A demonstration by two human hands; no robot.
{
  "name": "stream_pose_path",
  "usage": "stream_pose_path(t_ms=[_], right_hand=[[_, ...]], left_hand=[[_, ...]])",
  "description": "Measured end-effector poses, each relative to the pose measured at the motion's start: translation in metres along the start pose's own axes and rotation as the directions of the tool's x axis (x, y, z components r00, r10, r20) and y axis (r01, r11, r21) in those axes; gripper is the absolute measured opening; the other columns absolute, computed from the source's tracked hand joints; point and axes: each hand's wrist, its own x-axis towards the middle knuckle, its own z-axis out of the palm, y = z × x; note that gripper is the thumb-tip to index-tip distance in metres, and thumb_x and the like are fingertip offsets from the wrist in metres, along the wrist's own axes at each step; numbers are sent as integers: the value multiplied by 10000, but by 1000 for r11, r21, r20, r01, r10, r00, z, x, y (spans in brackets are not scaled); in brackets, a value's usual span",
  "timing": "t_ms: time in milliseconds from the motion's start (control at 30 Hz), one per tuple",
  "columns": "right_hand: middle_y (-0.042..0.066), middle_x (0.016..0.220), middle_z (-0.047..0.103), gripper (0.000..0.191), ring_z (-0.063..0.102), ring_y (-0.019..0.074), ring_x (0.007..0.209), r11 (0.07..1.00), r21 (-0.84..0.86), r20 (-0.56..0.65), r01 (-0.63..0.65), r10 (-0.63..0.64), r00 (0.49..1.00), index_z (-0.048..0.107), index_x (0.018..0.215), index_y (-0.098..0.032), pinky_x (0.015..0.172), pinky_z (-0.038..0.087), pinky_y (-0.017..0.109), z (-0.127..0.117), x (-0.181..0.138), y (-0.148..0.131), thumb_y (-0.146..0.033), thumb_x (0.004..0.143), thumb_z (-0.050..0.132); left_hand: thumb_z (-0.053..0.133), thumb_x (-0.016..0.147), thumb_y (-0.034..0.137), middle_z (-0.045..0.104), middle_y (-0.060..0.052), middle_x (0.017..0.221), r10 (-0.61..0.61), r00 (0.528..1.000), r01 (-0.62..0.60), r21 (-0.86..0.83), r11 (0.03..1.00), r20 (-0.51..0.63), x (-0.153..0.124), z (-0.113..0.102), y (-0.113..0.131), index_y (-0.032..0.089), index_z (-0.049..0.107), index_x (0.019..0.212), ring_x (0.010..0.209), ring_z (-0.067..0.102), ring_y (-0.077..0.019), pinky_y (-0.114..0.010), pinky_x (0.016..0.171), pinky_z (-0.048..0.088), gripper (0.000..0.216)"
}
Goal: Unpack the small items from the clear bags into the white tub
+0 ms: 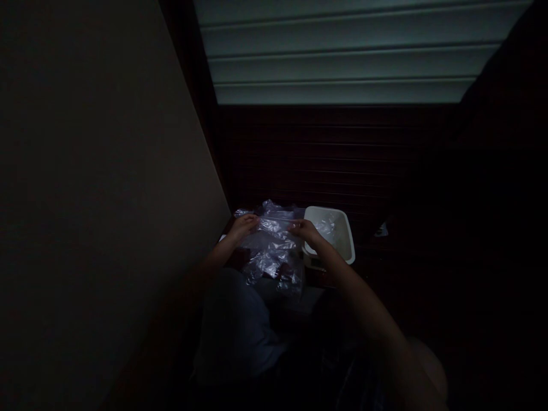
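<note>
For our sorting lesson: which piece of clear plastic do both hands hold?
The straight-edged piece, pinched by the left hand and right hand; crumpled plastic lies around it, and more plastic lies in the white tub.

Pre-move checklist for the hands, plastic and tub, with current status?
1. Left hand gripping the clear plastic: ok, at its left end.
2. Right hand gripping the same piece: ok, at its right end.
3. Upper edge straight between the hands: ok.
4. White tub close by: ok, next to the right hand, some plastic inside.
5. No loose plastic nearby: not ok, crumpled plastic lies nearer the person.
6. Held piece open or sealed: cannot tell, too dark.
</note>
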Motion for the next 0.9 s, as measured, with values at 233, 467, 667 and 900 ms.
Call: stream_pose_path(t_ms=[233,467,667,900], right_hand=[[-13,583,559,167,504,76,523,996,94,-10,-10,11,1000,554,659,-139,523,391,201,6,-5,-14,-256,572,635],[-11,615,582,105,531,82,513,975,203,-59,-88,102,993,544,705,-158,479,389,193,8,-6,-16,-207,616,573],[4,645,593,69,538,82,536,966,238,-40,-102,115,993,546,690,-153,501,398,197,7,-10,-20,-185,631,559],[13,696,606,261,537,93,569,976,194,50,-103,95,994,576,798,-149,540,417,219,5,-13,-19,-235,567,662]], left_hand=[[621,641,334,586,-40,868,-43,996,52,-129,990,72,-1,-3,0,165,572,862,753,560,-145,-288,669,468,282],[615,670,302,596,-88,945,-195,927,224,-55,973,320,-13,-4,-1,172,517,1027,820,594,-196,-359,744,461,392],[680,601,211,614,-66,878,-150,963,141,57,988,222,-15,-1,-7,152,521,992,764,604,-161,-337,752,458,426],[625,647,264,596,-29,727,-89,981,102,-64,993,172,-4,-5,-14,146,532,865,634,584,-137,-290,618,483,264]])
